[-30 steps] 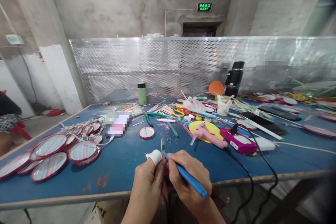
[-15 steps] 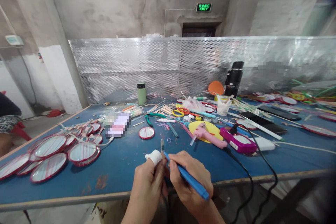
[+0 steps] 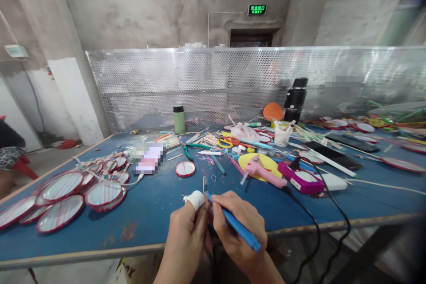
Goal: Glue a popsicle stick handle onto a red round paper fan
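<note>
My left hand (image 3: 189, 226) pinches a small wooden stick (image 3: 205, 183) that points up and away from me; a white wrap covers the thumb. In my right hand (image 3: 238, 226) is a blue pen (image 3: 244, 233), held in a writing grip with its tip touching or very close to the stick. Both hands are together over the table's front edge. Just beyond them lies a small round mirror-like disc (image 3: 185, 168) with a red rim. The lower part of the stick is hidden by my fingers.
Red-rimmed discs (image 3: 63, 186) pile up at the left beside a phone (image 3: 150, 157). To the right lie a pink glue gun (image 3: 264, 174), a purple power strip (image 3: 301, 178) and black cables. Pliers (image 3: 189, 152), scissors (image 3: 225, 143), sticks, a green bottle (image 3: 179, 120) and a black flask (image 3: 295, 100) stand or lie farther back.
The outer end of the blue pen has shifted slightly left and down with my right hand. My left hand keeps its grip on the stick, and the view has turned very slightly.
</note>
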The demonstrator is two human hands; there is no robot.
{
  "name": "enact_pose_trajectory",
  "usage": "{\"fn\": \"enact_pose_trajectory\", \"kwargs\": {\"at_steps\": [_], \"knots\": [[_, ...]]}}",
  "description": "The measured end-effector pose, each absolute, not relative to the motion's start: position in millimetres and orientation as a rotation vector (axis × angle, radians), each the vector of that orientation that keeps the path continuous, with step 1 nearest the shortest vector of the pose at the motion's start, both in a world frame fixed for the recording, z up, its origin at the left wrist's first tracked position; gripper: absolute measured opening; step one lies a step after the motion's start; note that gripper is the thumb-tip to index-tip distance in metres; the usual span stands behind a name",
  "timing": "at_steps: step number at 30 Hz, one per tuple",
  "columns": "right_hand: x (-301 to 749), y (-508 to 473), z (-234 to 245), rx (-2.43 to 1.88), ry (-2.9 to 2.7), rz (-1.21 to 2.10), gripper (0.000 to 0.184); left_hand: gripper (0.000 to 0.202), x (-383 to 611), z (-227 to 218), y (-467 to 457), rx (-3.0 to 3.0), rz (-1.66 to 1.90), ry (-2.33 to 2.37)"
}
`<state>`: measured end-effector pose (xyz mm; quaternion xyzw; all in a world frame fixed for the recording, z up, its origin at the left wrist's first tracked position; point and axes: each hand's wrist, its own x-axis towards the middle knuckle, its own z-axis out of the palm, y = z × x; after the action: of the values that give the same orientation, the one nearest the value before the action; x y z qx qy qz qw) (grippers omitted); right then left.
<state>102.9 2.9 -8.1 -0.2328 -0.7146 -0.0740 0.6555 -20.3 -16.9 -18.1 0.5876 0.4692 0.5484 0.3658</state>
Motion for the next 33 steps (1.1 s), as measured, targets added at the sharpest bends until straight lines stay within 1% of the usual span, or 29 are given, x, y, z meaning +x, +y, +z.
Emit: {"fn": "enact_pose_trajectory", "kwargs": {"at_steps": [5,18,33], "knots": [[103.6,3.1,-9.0,-0.567,-1.586,-0.212,0.016,0.037,-21.9,-17.5,-15.9,1.535,1.376,1.194],[104.7,2.4,-7.7,-0.524,-1.654,-0.145,0.017,0.032,-22.9,-16.8,-16.2,1.587,1.354,1.204],[103.5,2.0,-8.1,-0.568,-1.582,-0.234,0.014,0.033,-23.8,-17.9,-14.0,1.612,1.331,1.198]]}}
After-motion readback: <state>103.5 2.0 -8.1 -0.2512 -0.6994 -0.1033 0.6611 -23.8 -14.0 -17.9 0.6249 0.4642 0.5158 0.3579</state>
